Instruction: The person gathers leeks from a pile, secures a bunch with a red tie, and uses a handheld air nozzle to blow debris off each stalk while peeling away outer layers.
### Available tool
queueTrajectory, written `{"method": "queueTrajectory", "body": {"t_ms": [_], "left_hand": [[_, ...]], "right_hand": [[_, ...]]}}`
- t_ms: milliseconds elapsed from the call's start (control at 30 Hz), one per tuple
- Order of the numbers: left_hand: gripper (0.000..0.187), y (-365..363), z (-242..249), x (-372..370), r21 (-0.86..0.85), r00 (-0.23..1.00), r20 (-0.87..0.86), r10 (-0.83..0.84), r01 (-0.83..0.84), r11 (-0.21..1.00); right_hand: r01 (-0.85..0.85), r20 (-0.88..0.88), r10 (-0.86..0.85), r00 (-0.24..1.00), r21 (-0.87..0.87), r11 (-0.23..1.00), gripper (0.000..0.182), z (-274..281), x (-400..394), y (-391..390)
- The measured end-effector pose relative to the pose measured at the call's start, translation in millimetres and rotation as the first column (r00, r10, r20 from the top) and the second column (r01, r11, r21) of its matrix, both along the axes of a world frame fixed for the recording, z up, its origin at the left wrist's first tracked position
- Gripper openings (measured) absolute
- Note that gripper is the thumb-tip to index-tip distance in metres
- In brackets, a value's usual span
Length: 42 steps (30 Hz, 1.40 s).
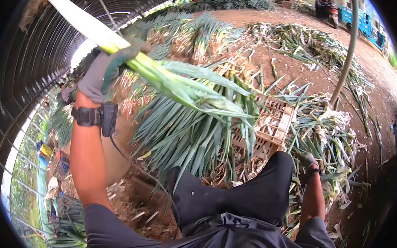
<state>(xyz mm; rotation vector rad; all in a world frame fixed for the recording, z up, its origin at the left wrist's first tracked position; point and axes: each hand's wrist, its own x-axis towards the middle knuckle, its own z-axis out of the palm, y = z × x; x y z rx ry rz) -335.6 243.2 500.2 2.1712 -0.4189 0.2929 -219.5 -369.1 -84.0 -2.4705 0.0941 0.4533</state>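
Note:
My left hand (114,68), in a grey and green glove, is closed around long green onions (89,24) at the upper left. Their thick white ends point up and left, while the green leaves trail down to the right over a crate. Below them, a large heap of green onions (185,123) lies in front of my knees with its leaves towards me. My right hand (306,161), also gloved, is low beside my right knee, over a pile of stripped leaves (324,130). Its fingers are small and blurred in this view.
A beige plastic crate (275,119) stands beyond my right knee. More onion bundles (207,34) lie further back, and trimmed leaves (301,39) litter the dirt ground. A curved pole (348,55) rises at the right. A blue three-wheeled vehicle (363,22) stands far back. A cable runs from my left wrist.

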Motion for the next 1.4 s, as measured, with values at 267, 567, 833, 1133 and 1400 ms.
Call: {"method": "queueTrajectory", "body": {"t_ms": [267, 567, 833, 1133, 1400], "left_hand": [[0.037, 125.6, -45.0, -166.9, -0.149, 0.871, 0.018, 0.491, -0.483, 0.863], [0.035, 158.8, -8.0, -487.1, -0.006, 0.041, 0.337, 0.941, -0.999, 0.046], [0.038, 65.1, -143.0, -741.0, 0.660, -0.053, 0.681, 0.730, -0.386, -0.644], [0.039, 1.5, -378.6, -895.1, 0.729, -0.726, 0.136, 0.674, -0.387, -0.564], [0.032, 162.5, -364.8, -849.3, 0.992, -0.331, 0.006, 0.944, -0.120, -0.048]], "right_hand": [[-0.211, 0.184, 0.107, 0.977, 0.765, 0.608, 0.035, 203.8, 15.8, 285.1], [-0.630, 0.514, 0.367, 0.775, 0.670, 0.392, 0.040, 80.8, 44.9, 415.9], [0.037, -0.115, 0.484, 0.868, 0.985, 0.167, 0.052, -65.6, 154.8, 414.0], [-0.384, 0.158, 0.462, 0.873, 0.806, 0.450, 0.041, -32.6, 142.7, 398.0], [-0.085, 0.082, 0.037, 0.996, 0.709, 0.700, 0.038, 173.7, -31.3, 365.4]]}}
